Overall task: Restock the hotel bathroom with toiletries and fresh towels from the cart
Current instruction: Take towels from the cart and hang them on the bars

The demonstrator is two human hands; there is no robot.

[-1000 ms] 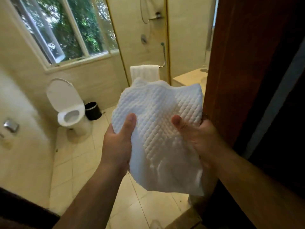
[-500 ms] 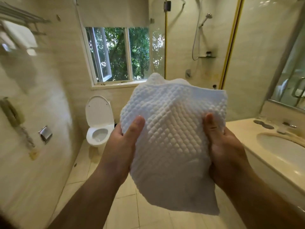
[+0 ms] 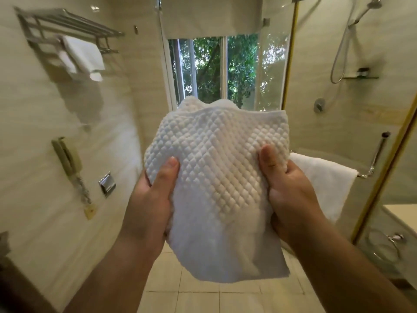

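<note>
A white waffle-textured towel [image 3: 216,181] is held up in front of me at chest height. My left hand [image 3: 151,202] grips its left edge with the thumb on the front. On the right edge, my right hand [image 3: 286,190] grips in the same way. The cloth sags between the hands, and its lower part hangs loose. Another white towel [image 3: 325,179] hangs over the bar on the glass shower door, just behind my right hand. A third white towel [image 3: 83,55] hangs from the metal wall rack [image 3: 65,23] at the upper left.
A window [image 3: 216,71] is straight ahead beyond the towel. The glass shower enclosure [image 3: 338,91] with a gold frame and hand shower fills the right side. A wall phone [image 3: 67,159] and a chrome fitting [image 3: 107,184] are on the left wall. Tiled floor [image 3: 203,294] lies below.
My view has swung up and moved further into the bathroom; the toilet and the sink counter have left the frame. The wall rack and shower door towel came into view. Both hands keep holding the towel.
</note>
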